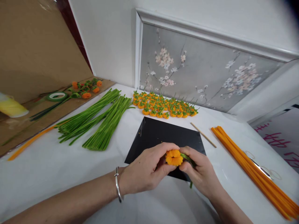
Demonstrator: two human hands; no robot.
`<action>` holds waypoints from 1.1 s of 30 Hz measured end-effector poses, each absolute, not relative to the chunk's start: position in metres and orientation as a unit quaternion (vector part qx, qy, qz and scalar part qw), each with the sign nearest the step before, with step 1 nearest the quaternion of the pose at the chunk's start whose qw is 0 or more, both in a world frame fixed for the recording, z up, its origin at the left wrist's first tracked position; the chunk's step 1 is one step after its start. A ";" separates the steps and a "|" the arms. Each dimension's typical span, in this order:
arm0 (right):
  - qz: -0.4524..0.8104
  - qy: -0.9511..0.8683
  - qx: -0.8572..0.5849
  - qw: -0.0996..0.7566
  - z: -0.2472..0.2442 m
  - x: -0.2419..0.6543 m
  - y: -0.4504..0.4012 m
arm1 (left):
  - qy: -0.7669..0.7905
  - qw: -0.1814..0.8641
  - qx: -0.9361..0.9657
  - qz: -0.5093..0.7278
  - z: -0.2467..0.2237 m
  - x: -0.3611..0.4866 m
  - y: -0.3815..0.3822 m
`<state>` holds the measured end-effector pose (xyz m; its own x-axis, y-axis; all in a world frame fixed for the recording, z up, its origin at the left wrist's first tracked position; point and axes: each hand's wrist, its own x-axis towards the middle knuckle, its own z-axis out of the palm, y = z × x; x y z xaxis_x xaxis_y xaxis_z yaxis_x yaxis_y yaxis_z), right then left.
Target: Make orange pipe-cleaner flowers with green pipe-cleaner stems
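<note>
Between both hands, over a black mat (pixel 163 130), is a small orange pumpkin (pixel 174 157) made of fuzzy pipe cleaner. My left hand (pixel 149 168), with a silver bangle at the wrist, pinches the pumpkin from the left between thumb and fingers. My right hand (pixel 198 169) is closed on a green pipe cleaner (pixel 186 157) that runs from the pumpkin's right side. The green end hangs below the right palm; the part inside the fingers is hidden. Behind the mat stand rows of similar orange pumpkins (pixel 161 105) with green tops and thin upright stems.
Two bundles of green pipe cleaners (pixel 105 124) lie left. Orange pipe cleaners (pixel 247 165) lie right, over scissors (pixel 263 169). A thin stick (pixel 203 134) is beside the mat. On cardboard at far left are green tape (pixel 56 96), a pumpkin branch (pixel 85 90) and a yellow container (pixel 12 107).
</note>
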<state>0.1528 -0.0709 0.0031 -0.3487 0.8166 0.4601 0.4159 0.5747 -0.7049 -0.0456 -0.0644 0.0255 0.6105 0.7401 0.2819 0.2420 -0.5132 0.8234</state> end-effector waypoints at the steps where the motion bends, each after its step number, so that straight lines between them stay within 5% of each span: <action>1: 0.253 -0.780 -0.396 0.413 0.003 0.152 -0.072 | 0.299 0.379 0.813 0.325 0.024 -0.046 -0.064; 11: 0.264 -0.772 -0.371 0.443 0.006 0.148 -0.074 | 0.271 0.372 0.827 0.324 0.021 -0.046 -0.062; 20: 0.277 -0.748 -0.378 0.471 0.007 0.164 -0.070 | 0.241 0.644 0.645 0.332 0.027 -0.051 -0.054; 25: 0.303 -0.760 -0.376 0.436 0.010 0.167 -0.070 | 0.222 0.790 0.518 0.240 0.025 -0.054 -0.041; 33: 0.360 -0.754 -0.390 0.388 0.011 0.165 -0.068 | 0.274 0.770 0.540 0.200 0.026 -0.055 -0.041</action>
